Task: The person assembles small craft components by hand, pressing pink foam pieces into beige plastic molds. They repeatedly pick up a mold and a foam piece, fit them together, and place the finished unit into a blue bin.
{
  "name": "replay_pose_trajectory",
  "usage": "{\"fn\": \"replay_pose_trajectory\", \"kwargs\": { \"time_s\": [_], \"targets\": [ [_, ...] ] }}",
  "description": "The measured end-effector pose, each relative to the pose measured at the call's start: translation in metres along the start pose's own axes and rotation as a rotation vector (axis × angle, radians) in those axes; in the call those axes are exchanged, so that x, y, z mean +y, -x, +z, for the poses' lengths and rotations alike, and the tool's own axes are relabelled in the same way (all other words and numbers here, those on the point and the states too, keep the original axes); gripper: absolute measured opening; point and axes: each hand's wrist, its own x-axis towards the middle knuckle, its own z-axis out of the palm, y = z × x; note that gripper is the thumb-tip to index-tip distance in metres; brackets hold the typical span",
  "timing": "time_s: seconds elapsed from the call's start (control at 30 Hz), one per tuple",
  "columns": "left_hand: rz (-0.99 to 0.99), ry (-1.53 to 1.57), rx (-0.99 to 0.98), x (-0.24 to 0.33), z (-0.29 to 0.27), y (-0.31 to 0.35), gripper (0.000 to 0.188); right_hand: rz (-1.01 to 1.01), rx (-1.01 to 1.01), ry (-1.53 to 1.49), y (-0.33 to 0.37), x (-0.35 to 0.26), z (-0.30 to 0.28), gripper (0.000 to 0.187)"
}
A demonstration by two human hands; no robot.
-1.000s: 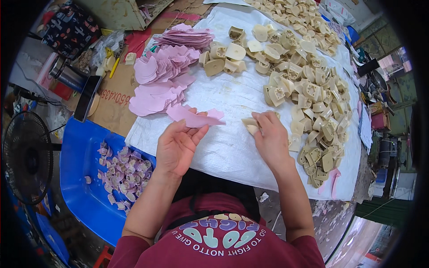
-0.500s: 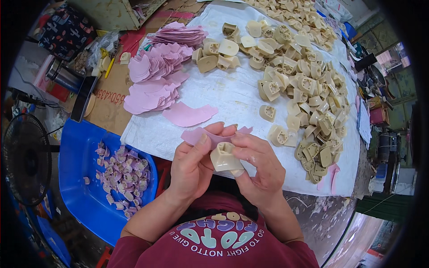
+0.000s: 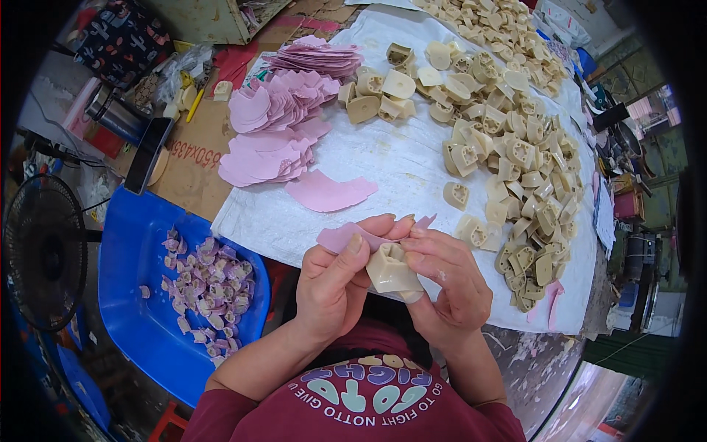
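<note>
Over the table's near edge I hold a beige plastic shoe heel point(image 3: 392, 271) between both hands, its hollow ribbed end facing up. Behind it, a curved strip of thin pink material point(image 3: 339, 239) spans from one hand to the other. My left hand point(image 3: 331, 291) pinches the strip's left part with thumb and fingers, its thumb beside the heel. Closed as well, my right hand point(image 3: 453, 287) has fingertips at the heel's top and the strip's right end, with the thumb under the heel. The far fingers partly hide the strip's middle.
A single pink cut piece point(image 3: 331, 193) lies just beyond my hands, with stacked pink pieces point(image 3: 276, 110) behind it. Bare beige heels point(image 3: 526, 162) are heaped right on a white cloth point(image 3: 390, 158). A blue basin point(image 3: 132, 317) at lower left holds pink-covered heels; a fan point(image 3: 48, 250) stands beside it.
The whole view has shifted, so table and hands appear farther right. The heel is tilted a little differently, and the strip's right end points up more. Both hands keep their hold.
</note>
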Motion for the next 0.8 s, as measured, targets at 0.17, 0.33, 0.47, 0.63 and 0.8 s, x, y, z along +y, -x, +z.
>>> {"fn": "replay_pose_trajectory", "kwargs": {
  "time_s": [0.17, 0.33, 0.47, 0.63, 0.8],
  "targets": [
    [0.01, -0.018, 0.018, -0.001, 0.003, 0.0, 0.038, -0.004, -0.019, 0.055, -0.001, 0.002, -0.001, 0.034],
    [0.081, -0.287, 0.042, 0.001, -0.001, -0.004, 0.033, -0.064, -0.049, 0.198, -0.004, 0.006, -0.006, 0.033],
    [0.118, -0.566, 0.096, 0.009, 0.0, -0.003, 0.027, -0.059, -0.134, 0.34, -0.009, 0.003, -0.018, 0.035],
    [-0.142, -0.376, 0.115, 0.017, -0.003, -0.005, 0.022, -0.027, -0.253, 0.402, -0.01, -0.003, -0.02, 0.031],
    [-0.336, -0.32, 0.187, 0.017, -0.002, -0.003, 0.022, -0.021, -0.324, 0.419, -0.006, -0.004, -0.02, 0.039]
  ]
}}
